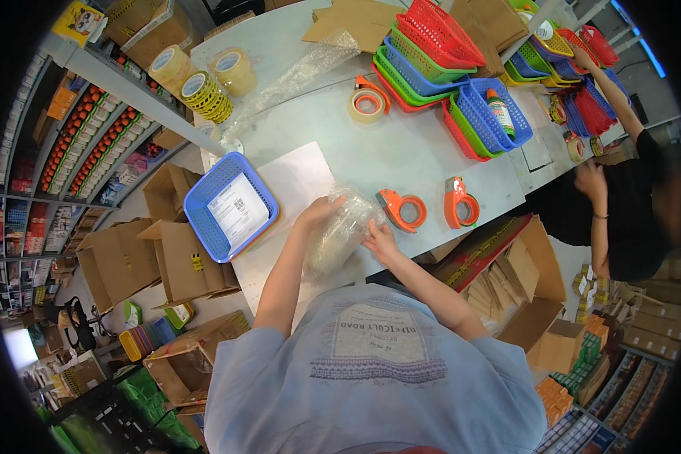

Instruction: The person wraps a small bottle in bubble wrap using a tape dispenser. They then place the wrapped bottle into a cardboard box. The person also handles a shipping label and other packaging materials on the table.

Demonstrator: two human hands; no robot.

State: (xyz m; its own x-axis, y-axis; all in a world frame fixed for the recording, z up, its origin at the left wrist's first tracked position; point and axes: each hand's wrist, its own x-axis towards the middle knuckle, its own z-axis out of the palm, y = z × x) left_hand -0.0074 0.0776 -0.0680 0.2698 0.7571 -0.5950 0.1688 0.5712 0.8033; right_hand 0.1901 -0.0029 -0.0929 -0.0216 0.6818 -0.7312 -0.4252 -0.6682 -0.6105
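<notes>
A bundle of clear bubble wrap (339, 236) lies at the near edge of the white table, close in front of me. What it wraps cannot be made out. My left hand (320, 211) grips its upper left side, while my right hand (380, 240) has its fingers closed on the right side. Just right of the bundle lies an orange tape dispenser (403, 211), with a second orange dispenser (461, 204) farther right. To the left, a blue basket (191, 198) holds a white printed sheet (238, 214).
Stacked coloured baskets (440, 45) stand at the far right, beside a blue basket (473, 98) holding a bottle. Several tape rolls (234, 72) sit at the far left. Bubble wrap (295, 76) stretches across the back. A co-worker's arm (617, 94) reaches over baskets at right. Cardboard boxes (121, 261) flank the table.
</notes>
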